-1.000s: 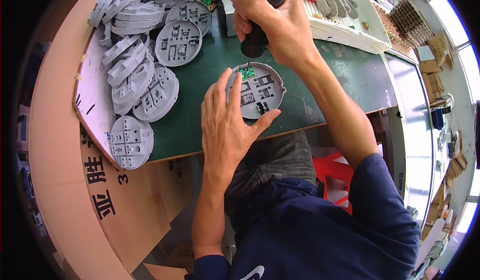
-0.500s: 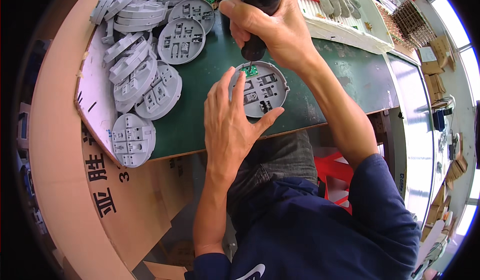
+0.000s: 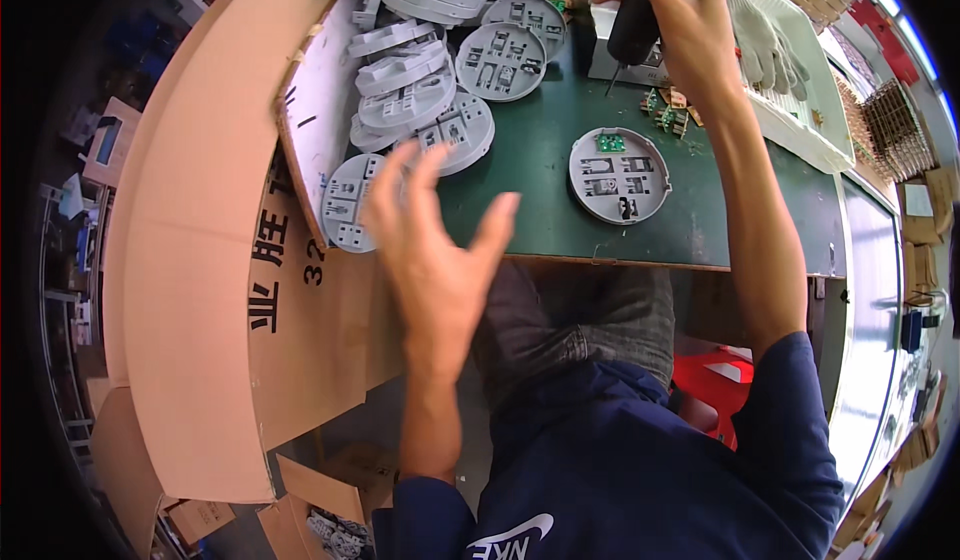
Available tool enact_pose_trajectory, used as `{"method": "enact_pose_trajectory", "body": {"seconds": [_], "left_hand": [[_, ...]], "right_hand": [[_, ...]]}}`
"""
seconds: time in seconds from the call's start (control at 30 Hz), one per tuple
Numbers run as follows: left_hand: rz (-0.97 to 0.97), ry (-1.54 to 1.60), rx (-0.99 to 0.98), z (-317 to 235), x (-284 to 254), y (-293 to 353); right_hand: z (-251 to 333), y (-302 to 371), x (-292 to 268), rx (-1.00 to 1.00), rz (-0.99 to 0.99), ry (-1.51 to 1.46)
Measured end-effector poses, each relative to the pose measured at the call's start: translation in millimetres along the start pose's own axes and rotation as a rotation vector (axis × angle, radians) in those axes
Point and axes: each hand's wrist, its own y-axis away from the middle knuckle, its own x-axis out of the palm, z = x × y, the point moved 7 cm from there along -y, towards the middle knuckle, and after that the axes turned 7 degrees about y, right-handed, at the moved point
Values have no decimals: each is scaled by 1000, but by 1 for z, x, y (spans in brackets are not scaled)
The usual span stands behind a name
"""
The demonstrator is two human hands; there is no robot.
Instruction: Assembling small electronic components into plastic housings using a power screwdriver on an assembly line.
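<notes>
A round grey plastic housing [image 3: 620, 188] lies by itself on the green worktable, a small green circuit board [image 3: 611, 143] seated near its far edge. My right hand [image 3: 690, 30] grips a black electric screwdriver [image 3: 640, 25] beyond the housing, its thin bit pointing down over the table. My left hand [image 3: 430, 250] has its fingers spread and holds nothing. It is slightly blurred and hovers near the closest grey housing [image 3: 350, 195] of the pile on the left, whose surface it partly covers.
Several more grey housings [image 3: 500, 62] are heaped at the far left beside a cardboard box [image 3: 190, 260]. Small circuit boards [image 3: 668, 112] lie beyond the lone housing. A white foam tray [image 3: 800, 140] with grey gloves [image 3: 768, 50] stands at the right.
The screwdriver in my right hand has lifted off the circuit board and moved away, up and right. My left hand has left the housing and moved left toward the pile. The view has shifted.
</notes>
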Motion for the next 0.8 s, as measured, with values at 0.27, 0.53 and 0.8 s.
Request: {"method": "enact_pose_trajectory", "body": {"seconds": [0.27,0.53,0.8], "left_hand": [[261,-429,-212,85,-40,-13],[249,-501,-187,81,-40,-14],[-136,205,-216,57,-71,-14]], "right_hand": [[22,-5,5,25,-7,121],[6,119,-3,-182,210,871],[-27,187,8,-77,440,1149]]}}
